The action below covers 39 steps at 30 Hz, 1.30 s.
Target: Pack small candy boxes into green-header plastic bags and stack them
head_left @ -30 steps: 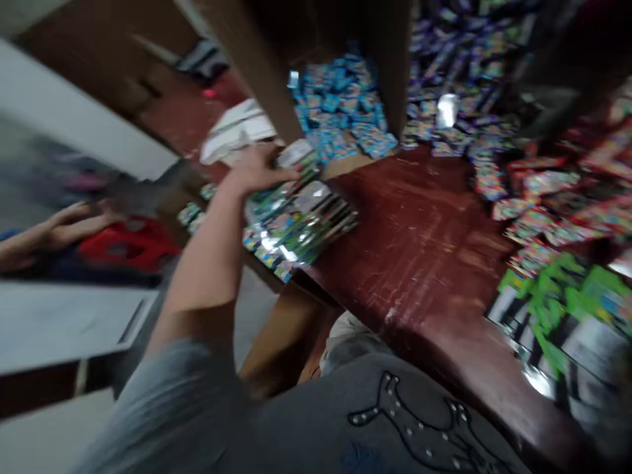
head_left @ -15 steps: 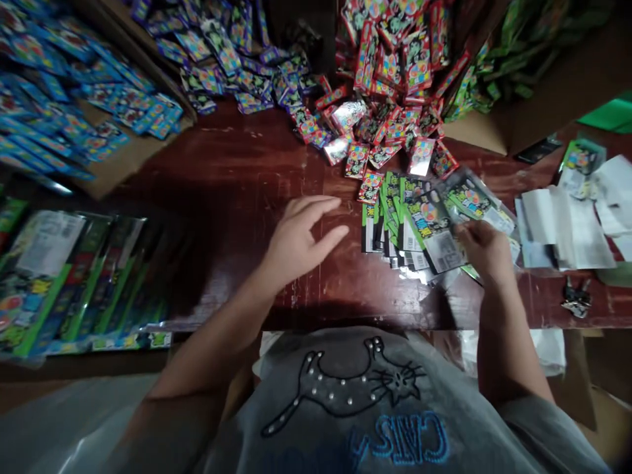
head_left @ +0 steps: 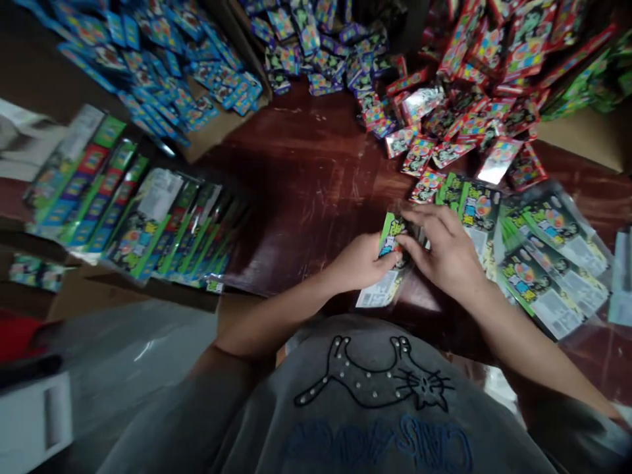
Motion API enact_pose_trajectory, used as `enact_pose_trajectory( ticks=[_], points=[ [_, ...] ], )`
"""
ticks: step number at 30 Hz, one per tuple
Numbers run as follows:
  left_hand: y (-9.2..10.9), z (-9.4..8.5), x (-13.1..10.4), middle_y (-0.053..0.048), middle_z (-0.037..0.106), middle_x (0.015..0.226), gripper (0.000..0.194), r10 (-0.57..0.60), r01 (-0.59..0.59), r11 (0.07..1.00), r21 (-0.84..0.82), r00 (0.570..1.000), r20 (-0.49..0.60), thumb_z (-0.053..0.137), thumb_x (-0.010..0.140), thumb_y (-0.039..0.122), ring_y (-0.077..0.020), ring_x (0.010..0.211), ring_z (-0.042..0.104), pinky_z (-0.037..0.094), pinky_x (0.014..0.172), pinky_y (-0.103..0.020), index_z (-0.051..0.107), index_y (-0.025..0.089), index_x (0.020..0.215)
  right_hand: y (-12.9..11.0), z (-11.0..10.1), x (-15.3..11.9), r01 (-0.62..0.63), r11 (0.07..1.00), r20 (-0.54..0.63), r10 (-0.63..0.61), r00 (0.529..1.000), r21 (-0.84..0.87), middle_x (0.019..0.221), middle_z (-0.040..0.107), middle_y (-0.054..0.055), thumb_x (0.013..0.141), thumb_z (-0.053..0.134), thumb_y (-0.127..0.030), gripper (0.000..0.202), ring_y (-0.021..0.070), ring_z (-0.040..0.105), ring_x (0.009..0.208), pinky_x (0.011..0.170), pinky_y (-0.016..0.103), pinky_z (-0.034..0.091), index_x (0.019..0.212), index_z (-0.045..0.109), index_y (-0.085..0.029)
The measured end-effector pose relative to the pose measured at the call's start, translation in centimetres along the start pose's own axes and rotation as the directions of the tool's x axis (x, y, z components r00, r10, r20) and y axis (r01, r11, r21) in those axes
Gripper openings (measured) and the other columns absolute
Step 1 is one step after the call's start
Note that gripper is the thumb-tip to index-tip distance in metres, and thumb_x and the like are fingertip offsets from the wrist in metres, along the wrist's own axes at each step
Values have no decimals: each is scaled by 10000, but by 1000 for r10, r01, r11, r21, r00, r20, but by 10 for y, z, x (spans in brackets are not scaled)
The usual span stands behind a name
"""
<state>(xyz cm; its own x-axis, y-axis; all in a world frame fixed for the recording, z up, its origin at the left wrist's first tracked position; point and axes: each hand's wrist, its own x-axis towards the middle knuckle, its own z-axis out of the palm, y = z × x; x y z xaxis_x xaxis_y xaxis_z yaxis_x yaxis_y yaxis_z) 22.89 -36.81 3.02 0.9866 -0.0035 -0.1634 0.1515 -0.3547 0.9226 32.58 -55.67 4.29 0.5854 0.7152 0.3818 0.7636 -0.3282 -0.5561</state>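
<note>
A flat printed plastic bag (head_left: 379,292), black and green with a white label, is held over the table in front of me. My left hand (head_left: 359,262) grips its left side, thumb on the front. On the bag's upper right edge, my right hand (head_left: 444,247) pinches with thumb and fingers; its exact grip on the opening is partly hidden. To the right of my right hand lie more such flat bags (head_left: 543,286), fanned and overlapping. Small red packets (head_left: 464,122) are heaped just beyond the bags.
Blue packets (head_left: 162,59) spill from a carton at the far left. Purple packets (head_left: 311,49) lie at the back, green packets (head_left: 587,82) at the back right. Filled bags (head_left: 141,234) stand in a row on the left. The table's front edge is close to my body.
My right hand has moved left from the bag pile and now meets my left hand at one bag. My left hand has closed on that bag. The view has shifted left.
</note>
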Motion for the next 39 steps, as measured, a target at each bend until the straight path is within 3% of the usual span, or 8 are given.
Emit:
enact_pose_trajectory(
  ticks=[6, 12, 17, 25, 28, 31, 36, 39],
  points=[
    [-5, -15, -26, 22, 600, 692, 238, -93, 92, 995, 41, 995, 30, 591, 986, 341, -143, 693, 556, 434, 668, -267, 693, 170, 856, -17, -3, 32, 94, 995, 306, -97, 947, 23, 950, 763, 83, 1073, 598, -521, 336, 244, 736, 887, 810, 392, 606, 1024, 732, -216],
    [-15, -36, -49, -21, 751, 860, 396, -119, 150, 977, -152, 974, 193, 919, 741, 424, -172, 751, 663, 517, 656, -269, 754, 178, 1003, -17, -30, 52, 12, 900, 677, -337, 654, 436, 1264, 792, 37, 1098, 572, -410, 285, 191, 766, 1150, 1016, 349, 621, 1245, 792, -303],
    [-30, -33, -46, -57, 796, 940, 350, -207, 146, 944, -294, 960, -189, 789, 907, 507, -202, 837, 716, 549, 710, -294, 772, 174, 1015, -5, 3, 38, -144, 943, 275, 59, 960, 300, 1302, 783, 99, 1060, 626, -484, 300, 269, 741, 1253, 1097, 490, 594, 1229, 752, -270],
    [-63, -14, -17, -88, 804, 954, 447, -246, 229, 969, -90, 884, -397, 701, 981, 628, -251, 859, 751, 597, 775, -357, 739, 192, 1075, -15, 101, 1, -520, 852, 162, 522, 837, -63, 934, 801, 165, 1108, 360, -555, 422, 319, 761, 704, 573, 378, 499, 1220, 561, -201],
    [-71, -68, 17, -216, 658, 1505, 711, -17, 152, 969, 194, 827, -562, 724, 986, 596, -355, 1406, 633, 521, 1155, -507, 546, 165, 1522, -5, 103, 1, -511, 844, 177, 534, 827, -162, 780, 765, 142, 1111, 325, -463, 390, 304, 710, 581, 526, 343, 403, 1167, 587, -179],
    [-77, -155, 83, -263, 322, 1760, 813, 125, 278, 890, 363, 615, -778, 689, 1025, 511, -391, 1677, 256, 297, 1318, -602, 353, 121, 1654, 6, 89, 25, -444, 858, 287, 507, 813, -258, 662, 716, 88, 1097, 439, -507, 403, 286, 686, 547, 526, 321, 392, 1181, 649, -174],
    [-92, -273, 178, -245, 192, 1788, 957, -213, 584, 810, -49, 216, -953, 807, 957, 538, -428, 1638, 196, 214, 1281, -621, 334, 95, 1662, 27, 67, 149, -150, 872, 266, 300, 916, -466, 1190, 777, 234, 1087, 459, -649, 676, 372, 747, 1112, 870, 447, 590, 1496, 558, -119],
    [-104, -300, 194, -187, 436, 1687, 790, -260, 620, 783, -58, 241, -935, 756, 939, 705, -399, 1624, 154, 174, 1220, -632, 615, 101, 1427, 55, 75, 246, -4, 866, 227, 136, 964, -500, 1531, 605, 287, 1060, 598, -444, 647, 422, 584, 1391, 1094, 542, 523, 1579, 493, -73]
  ],
)
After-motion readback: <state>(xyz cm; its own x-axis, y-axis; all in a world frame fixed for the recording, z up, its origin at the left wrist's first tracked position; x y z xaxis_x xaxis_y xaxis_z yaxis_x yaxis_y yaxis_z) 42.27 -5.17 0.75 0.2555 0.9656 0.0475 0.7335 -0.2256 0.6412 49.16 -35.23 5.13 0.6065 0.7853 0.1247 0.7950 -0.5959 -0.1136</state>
